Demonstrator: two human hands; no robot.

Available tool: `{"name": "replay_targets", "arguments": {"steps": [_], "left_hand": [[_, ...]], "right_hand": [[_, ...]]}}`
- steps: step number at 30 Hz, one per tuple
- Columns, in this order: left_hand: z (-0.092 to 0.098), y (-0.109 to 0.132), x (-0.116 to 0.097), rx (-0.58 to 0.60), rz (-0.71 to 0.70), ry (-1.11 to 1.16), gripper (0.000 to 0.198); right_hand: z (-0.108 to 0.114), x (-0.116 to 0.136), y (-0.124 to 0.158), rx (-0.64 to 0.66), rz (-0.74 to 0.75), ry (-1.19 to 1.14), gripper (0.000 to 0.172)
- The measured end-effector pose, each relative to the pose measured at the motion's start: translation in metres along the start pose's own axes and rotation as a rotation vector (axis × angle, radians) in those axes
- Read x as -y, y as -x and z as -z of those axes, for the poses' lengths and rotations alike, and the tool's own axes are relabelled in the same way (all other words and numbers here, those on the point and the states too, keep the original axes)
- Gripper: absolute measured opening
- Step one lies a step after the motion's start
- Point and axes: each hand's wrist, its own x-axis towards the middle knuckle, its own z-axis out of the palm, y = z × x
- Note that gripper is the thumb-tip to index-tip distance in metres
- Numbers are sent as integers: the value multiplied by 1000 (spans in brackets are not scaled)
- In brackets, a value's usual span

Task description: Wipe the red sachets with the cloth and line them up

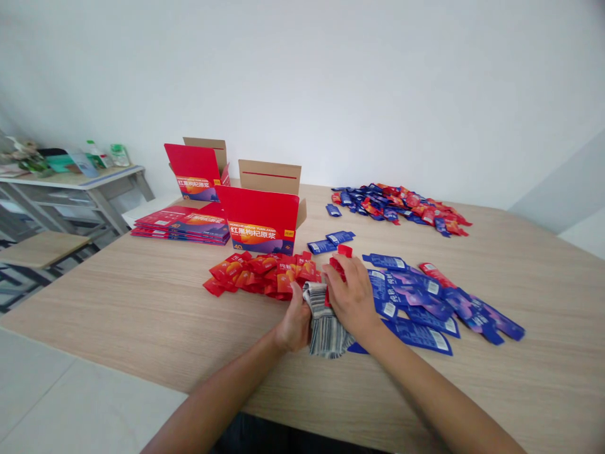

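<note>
My left hand (296,320) is closed on a grey striped cloth (329,333) that hangs down between my hands. In my right hand (352,293) is a red sachet (345,251), gripped from above and pressed against the cloth; my fingers cover most of it. A heap of red sachets (265,274) lies just left of my hands. To the right, blue sachets (411,293) are spread flat and overlapping, with a red one (435,273) among them. Two blue sachets (322,246) rest just beyond my hands.
An open red carton (259,221) stands behind the red heap, with another open carton (196,173) farther back. Flattened red cartons (184,222) are stacked at left. A mixed pile of red and blue sachets (401,205) lies near the wall. A side desk (75,180) and stool (45,252) stand at far left.
</note>
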Motion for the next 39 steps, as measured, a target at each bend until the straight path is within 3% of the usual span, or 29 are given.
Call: {"name": "replay_targets", "arguments": {"steps": [5, 9, 11, 18, 22, 26, 33, 39], "left_hand": [[3, -1, -4, -28, -32, 52, 82], [4, -3, -10, -51, -70, 91, 49], [5, -3, -13, -50, -72, 95, 43], [1, 0, -21, -1, -7, 133, 93], [-5, 2, -28, 6, 22, 124, 97], [-8, 3, -33, 40, 34, 117, 104], [5, 1, -38, 11, 0, 120, 109], [2, -2, -41, -7, -41, 144, 108]], "right_hand": [[0, 8, -3, -14, 2, 73, 20], [-1, 15, -3, 69, -35, -14, 23], [-3, 17, -1, 98, -54, -89, 25], [-5, 12, 0, 167, -113, -289, 35], [-2, 7, -2, 237, -145, -339, 52], [-1, 8, -3, 256, -108, -246, 61], [-8, 15, 6, 285, 10, -141, 83], [-7, 15, 6, 340, 140, -103, 84]]}}
